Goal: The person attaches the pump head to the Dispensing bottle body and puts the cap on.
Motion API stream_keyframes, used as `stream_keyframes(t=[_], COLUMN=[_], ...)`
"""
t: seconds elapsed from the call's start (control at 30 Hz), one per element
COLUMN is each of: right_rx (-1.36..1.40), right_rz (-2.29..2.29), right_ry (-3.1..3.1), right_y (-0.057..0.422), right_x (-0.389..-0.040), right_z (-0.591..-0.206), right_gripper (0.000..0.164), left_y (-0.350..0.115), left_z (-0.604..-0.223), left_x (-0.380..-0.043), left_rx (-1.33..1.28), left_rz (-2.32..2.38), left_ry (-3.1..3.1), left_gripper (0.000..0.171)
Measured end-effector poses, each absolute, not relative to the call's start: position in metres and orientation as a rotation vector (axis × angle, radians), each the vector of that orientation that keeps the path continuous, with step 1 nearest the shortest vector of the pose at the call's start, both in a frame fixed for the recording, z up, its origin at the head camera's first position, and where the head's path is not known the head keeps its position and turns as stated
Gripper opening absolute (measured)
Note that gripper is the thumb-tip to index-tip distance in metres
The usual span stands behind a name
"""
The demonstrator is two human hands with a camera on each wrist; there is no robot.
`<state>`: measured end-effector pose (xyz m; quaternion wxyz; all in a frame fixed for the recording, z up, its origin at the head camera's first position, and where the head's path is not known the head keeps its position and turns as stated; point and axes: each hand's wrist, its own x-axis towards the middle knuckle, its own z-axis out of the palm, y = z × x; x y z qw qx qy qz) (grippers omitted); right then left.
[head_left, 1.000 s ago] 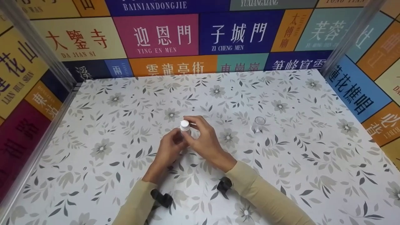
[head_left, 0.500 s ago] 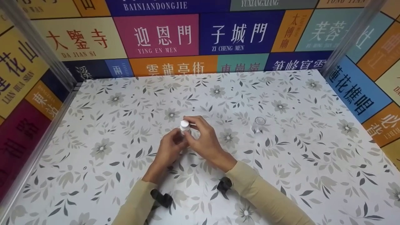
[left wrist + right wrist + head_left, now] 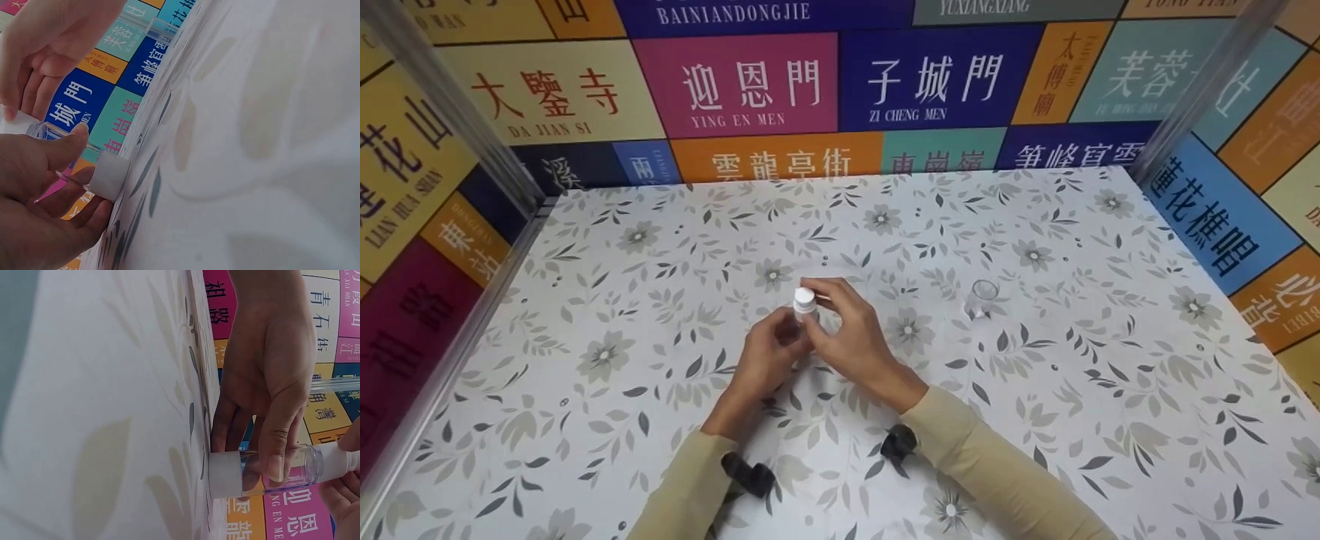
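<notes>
A small bottle with a clear body (image 3: 298,467), a white base (image 3: 225,475) and a white top (image 3: 805,296) stands upright at the middle of the table. My left hand (image 3: 766,351) grips the clear body, its thumb pressed along the side in the right wrist view. From the other side my right hand (image 3: 851,326) holds the white top between thumb and fingers. In the left wrist view the base (image 3: 109,175) is right at the tabletop. Off to the right, a clear, cup-shaped piece (image 3: 982,299) stands apart from both hands.
A white cloth with grey flowers and leaves (image 3: 607,356) covers the table. Colourful panels with large characters (image 3: 735,82) rise behind it and at both sides. Clear upright strips (image 3: 472,112) mark the back corners. Each wrist wears a black camera mount (image 3: 748,475).
</notes>
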<state>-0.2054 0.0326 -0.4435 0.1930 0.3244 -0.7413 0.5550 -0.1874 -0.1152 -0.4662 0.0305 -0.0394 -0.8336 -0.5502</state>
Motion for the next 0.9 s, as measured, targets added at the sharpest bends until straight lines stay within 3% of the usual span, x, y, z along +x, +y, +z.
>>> stream_keyframes(t=[0.23,0.9], right_rx=[0.882,0.870], right_rz=[1.527,1.609], right_ry=[-2.097,-2.112], right_y=[0.0331,0.0339], right_x=[-0.2048,-0.2046], right_z=[-0.4435,-0.4422], right_gripper=[0.043,0.041], left_y=[-0.1143,-0.1152], left_z=[-0.4655,-0.4691], left_x=[-0.1883,-0.1873], left_rx=[-0.130,-0.155], left_rz=[-1.696,-1.734], left_ry=[-2.564,-2.519], left_gripper=[0.020,0.028])
